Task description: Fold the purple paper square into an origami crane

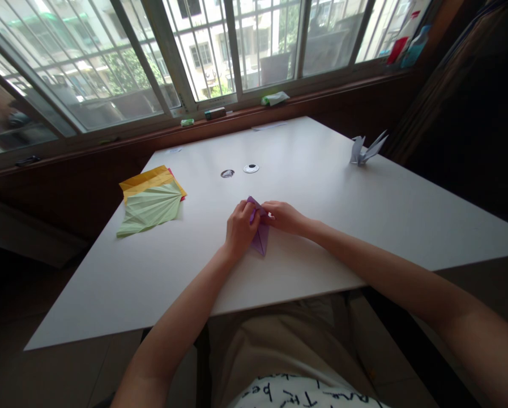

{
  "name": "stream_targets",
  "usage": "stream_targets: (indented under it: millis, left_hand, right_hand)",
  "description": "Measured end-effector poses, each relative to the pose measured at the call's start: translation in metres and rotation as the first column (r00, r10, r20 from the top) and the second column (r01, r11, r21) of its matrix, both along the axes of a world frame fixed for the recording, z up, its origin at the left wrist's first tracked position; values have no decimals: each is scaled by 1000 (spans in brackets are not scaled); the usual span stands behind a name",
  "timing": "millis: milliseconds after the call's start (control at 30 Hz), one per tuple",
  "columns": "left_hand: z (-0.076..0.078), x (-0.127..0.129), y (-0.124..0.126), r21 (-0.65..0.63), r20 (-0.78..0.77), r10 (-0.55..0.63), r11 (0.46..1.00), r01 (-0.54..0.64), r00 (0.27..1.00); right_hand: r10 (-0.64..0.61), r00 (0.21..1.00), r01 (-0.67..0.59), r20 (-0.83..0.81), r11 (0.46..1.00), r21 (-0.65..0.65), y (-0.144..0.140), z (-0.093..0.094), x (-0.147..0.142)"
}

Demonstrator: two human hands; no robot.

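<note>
Holding the purple folded paper (260,241) takes both your hands in the head view. It is on the white counter (342,226), right in front of you, near the middle of the side close to your body. Its long way runs from far to near, leaning just a little. One sharp tip points back at you, and the near end of it pokes out below your fingers. Your left hand (240,226) is nearer: it lies over the paper's left side, with thumb and fingers pinched on it. Your right hand (284,217) comes in from the right and has its fingertips closed on the far right edge. Your fingers hide some of the folds, so I can't tell how they go there.

Now for words. Your shirt (304,394) has black writing at the bottom. One bit looks like "be", but I can't read the rest for sure. The green and white packet (274,99) and the bottle (415,46) by the window are too small and blurry to show any name. I see no letters on the purple paper.
</note>
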State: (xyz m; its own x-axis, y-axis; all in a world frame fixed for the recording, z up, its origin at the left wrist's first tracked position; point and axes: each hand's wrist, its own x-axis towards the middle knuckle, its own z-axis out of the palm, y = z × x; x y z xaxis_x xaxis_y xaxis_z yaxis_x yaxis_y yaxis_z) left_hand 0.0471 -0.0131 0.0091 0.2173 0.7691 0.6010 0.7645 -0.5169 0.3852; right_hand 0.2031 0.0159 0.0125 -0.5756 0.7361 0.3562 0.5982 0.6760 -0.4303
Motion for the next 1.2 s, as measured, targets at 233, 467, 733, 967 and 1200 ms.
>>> stream_targets:
  millis: [233, 467, 733, 967, 1200]
  left_hand:
    - [2, 1, -1, -1, -18, 14, 1000, -14, 1000]
    - [3, 1, -2, -15, -35, 9, 1000, -9, 999]
    - [5, 3, -4, -56, -85, 23, 998, -28, 996]
    - [5, 3, -4, -84, -115, 19, 996, -29, 993]
    - [4, 2, -3, -86, -119, 21, 996, -32, 993]
  right_hand:
    - [-39, 999, 39, -1, 999, 4, -2, 1, 0]
    - [-110, 994, 110, 11, 994, -5, -8, 7, -1]
    - [-135, 990, 136, 31, 991, -8, -7, 6, -1]
    - [-125, 991, 126, 51, 992, -18, -7, 8, -1]
    - [-133, 990, 134, 55, 991, -7, -8, 7, -1]
